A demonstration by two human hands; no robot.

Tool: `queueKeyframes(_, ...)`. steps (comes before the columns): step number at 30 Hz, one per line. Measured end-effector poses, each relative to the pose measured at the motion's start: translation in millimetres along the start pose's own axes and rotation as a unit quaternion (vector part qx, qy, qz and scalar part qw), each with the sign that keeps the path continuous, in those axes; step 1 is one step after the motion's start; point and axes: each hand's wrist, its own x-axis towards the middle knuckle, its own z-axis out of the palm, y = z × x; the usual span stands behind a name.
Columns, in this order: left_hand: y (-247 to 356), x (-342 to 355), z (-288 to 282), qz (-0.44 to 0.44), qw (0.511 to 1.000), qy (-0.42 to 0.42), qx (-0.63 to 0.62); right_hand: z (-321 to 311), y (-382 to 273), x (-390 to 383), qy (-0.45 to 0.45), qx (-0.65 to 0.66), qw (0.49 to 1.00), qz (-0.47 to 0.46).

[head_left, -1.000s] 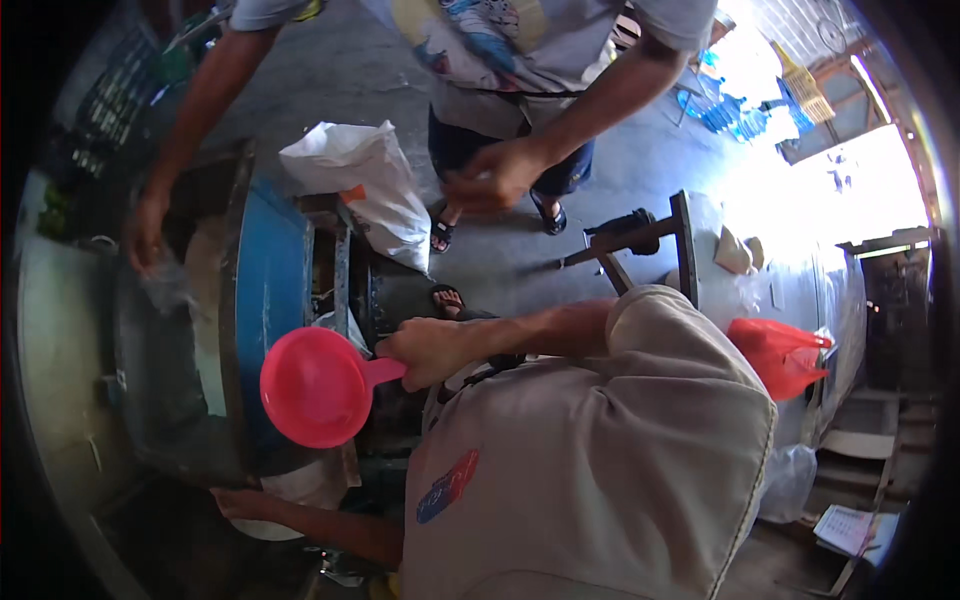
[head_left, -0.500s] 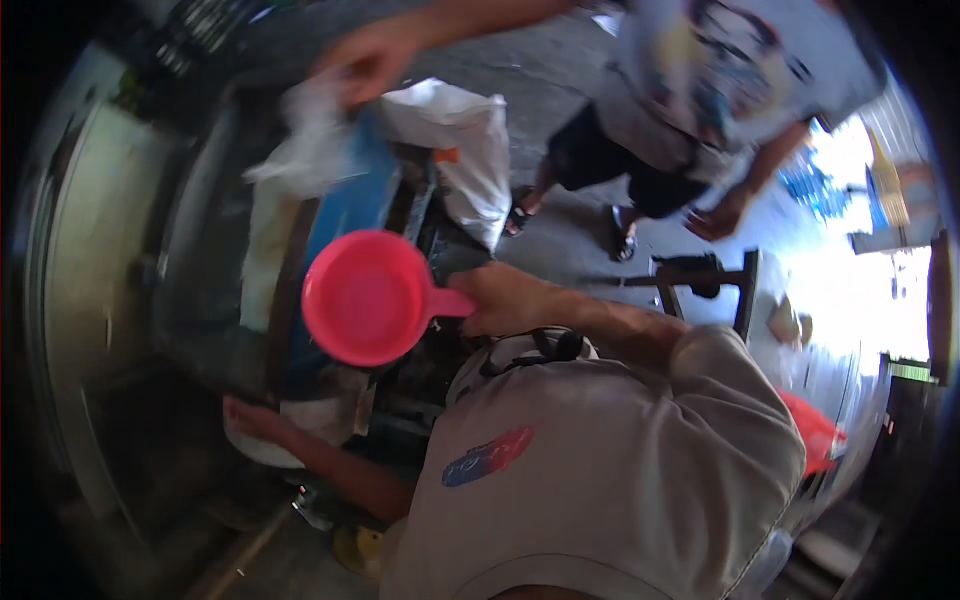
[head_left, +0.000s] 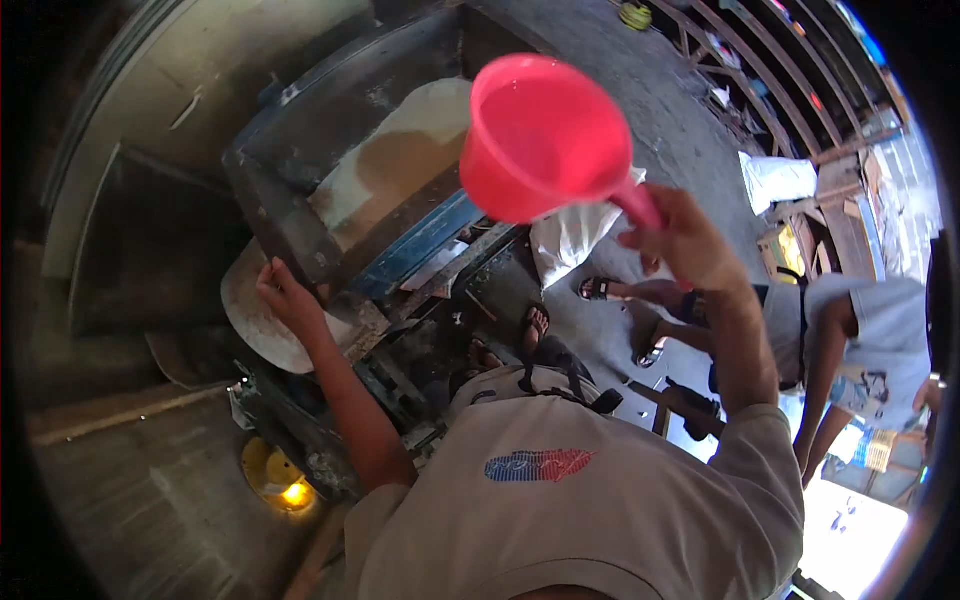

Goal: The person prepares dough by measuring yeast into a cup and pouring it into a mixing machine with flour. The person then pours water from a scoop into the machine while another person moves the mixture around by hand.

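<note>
My right hand (head_left: 690, 240) grips the handle of a pink plastic dipper (head_left: 545, 140), raised and tilted beside the far right part of a dark metal trough (head_left: 290, 215). Pale powder (head_left: 420, 125) with a darker tan patch lies in the trough. The dipper hides part of the trough's right side. My left hand (head_left: 292, 298) is at the trough's near left corner, by a rounded pale panel (head_left: 255, 310). Its fingers are loosely bent and apart, with nothing seen in them.
A blue strip (head_left: 425, 245) runs along the trough's near side. Beyond it a white sack (head_left: 570, 240) stands on the floor. At the right, another person (head_left: 850, 330) bends over. A yellow round object (head_left: 272, 472) sits low at the left, and wooden racks (head_left: 770, 60) stand far right.
My right hand has carried the dipper right and farther away. The other person, who held a clear plastic bag over the trough, is now at the right. The view has turned, showing the powder.
</note>
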Motion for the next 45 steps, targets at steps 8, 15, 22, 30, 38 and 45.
queueKeyframes(8,7,-1,-3,-0.026,0.999,-0.008,-0.016,-32,-58,114,-0.007,-0.142,0.984,-0.106)
queueKeyframes(15,17,-2,-7,-0.048,0.999,-0.005,0.016,0,-54,217,-0.035,-0.131,0.990,-0.048)
queueKeyframes(22,18,-3,-8,-0.049,0.999,-0.010,-0.001,19,-38,270,-0.106,-0.250,0.962,-0.022)
queueKeyframes(30,13,-3,-7,-0.033,0.999,-0.008,-0.002,30,-52,293,-0.098,-0.513,0.850,-0.069)
queueKeyframes(38,13,-1,-9,-0.047,0.999,-0.017,0.003,52,-66,282,-0.008,-0.699,0.690,-0.188)
queueKeyframes(45,22,-2,-6,-0.056,0.998,-0.016,-0.013,55,-54,277,0.089,-0.752,0.604,-0.248)
